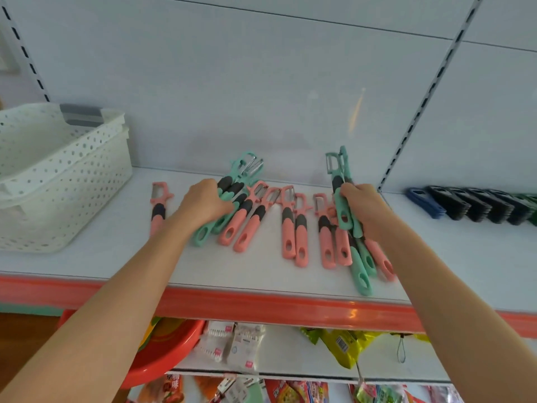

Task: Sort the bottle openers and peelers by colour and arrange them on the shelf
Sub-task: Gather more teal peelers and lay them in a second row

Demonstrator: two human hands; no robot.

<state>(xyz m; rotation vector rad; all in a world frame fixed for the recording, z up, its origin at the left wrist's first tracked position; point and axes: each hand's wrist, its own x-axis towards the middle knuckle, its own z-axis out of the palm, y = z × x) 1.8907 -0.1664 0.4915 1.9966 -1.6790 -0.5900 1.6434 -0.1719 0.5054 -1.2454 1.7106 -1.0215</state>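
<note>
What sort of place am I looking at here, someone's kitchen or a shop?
Most likely a shop. The shelf sits between slotted uprights with a red front strip, many identical peelers lie on it, and packaged goods hang below.

White perforated basket (58,181) at left, grey-lidded box (82,113) inside. Below, left to right: red basin (162,353), white packets (232,344), yellow-green packets (340,344).

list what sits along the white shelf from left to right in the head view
white basket → lone pink peeler → left hand gripping green peeler bunch → loose pink peelers → right hand holding upright green peelers → row of dark bottle openers
</note>
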